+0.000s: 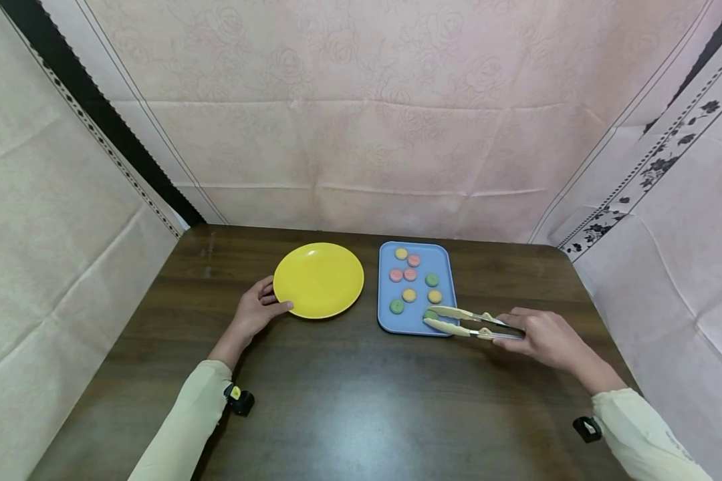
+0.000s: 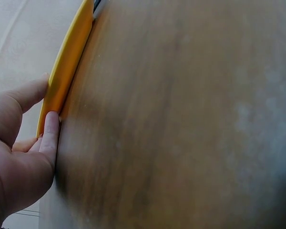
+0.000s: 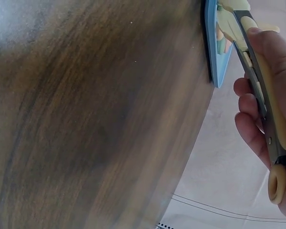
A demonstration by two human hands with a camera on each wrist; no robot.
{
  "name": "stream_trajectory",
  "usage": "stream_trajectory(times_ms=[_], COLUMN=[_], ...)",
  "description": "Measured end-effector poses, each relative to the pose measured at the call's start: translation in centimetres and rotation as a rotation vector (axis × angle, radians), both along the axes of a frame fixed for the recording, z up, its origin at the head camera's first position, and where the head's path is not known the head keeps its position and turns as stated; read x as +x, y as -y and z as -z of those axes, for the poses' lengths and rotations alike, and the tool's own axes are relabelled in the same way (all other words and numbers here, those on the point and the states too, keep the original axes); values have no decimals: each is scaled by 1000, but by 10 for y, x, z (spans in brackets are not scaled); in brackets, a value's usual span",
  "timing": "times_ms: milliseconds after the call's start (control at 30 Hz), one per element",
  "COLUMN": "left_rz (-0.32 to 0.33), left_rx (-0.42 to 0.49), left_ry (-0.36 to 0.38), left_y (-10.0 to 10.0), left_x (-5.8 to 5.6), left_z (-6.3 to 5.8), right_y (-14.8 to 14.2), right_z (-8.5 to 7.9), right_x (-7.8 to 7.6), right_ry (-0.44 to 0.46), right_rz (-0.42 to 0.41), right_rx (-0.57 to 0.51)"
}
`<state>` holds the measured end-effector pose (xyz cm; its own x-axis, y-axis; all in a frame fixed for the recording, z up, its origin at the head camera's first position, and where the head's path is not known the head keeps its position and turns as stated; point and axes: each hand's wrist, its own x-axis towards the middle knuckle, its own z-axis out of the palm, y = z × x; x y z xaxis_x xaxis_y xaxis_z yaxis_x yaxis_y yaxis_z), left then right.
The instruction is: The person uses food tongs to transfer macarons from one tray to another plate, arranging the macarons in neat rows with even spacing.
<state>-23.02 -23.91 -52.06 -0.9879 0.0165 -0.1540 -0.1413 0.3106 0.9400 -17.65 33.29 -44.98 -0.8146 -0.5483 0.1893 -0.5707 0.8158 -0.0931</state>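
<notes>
My left hand holds the left rim of a round yellow plate, thumb on the upper edge. In the left wrist view, fingers rest against the plate's side at table level. My right hand grips cream and metal kitchen tongs. The tong tips stand on either side of a green macaron-like disc at the near right corner of a blue tray. Whether both tips touch it, I cannot tell. In the right wrist view, fingers and thumb wrap the tongs' handle.
Several other small discs lie on the tray: pink, yellow and green. Plate and tray stand side by side on a dark wooden table. Pale patterned cloth hangs behind the table and at both sides.
</notes>
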Motion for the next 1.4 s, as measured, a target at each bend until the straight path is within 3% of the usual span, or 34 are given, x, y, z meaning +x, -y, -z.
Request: stream_trajectory(times_ms=[867,1400], left_rz=[1,3], left_rx=[17,28], left_ry=[-12,-22], left_y=[0,0], left_x=[2,0], left_z=[-1,2], right_y=[-2,-1], right_z=[0,2], right_x=[0,-1], right_ry=[56,25], right_rz=[40,40], right_rx=[-22,-62])
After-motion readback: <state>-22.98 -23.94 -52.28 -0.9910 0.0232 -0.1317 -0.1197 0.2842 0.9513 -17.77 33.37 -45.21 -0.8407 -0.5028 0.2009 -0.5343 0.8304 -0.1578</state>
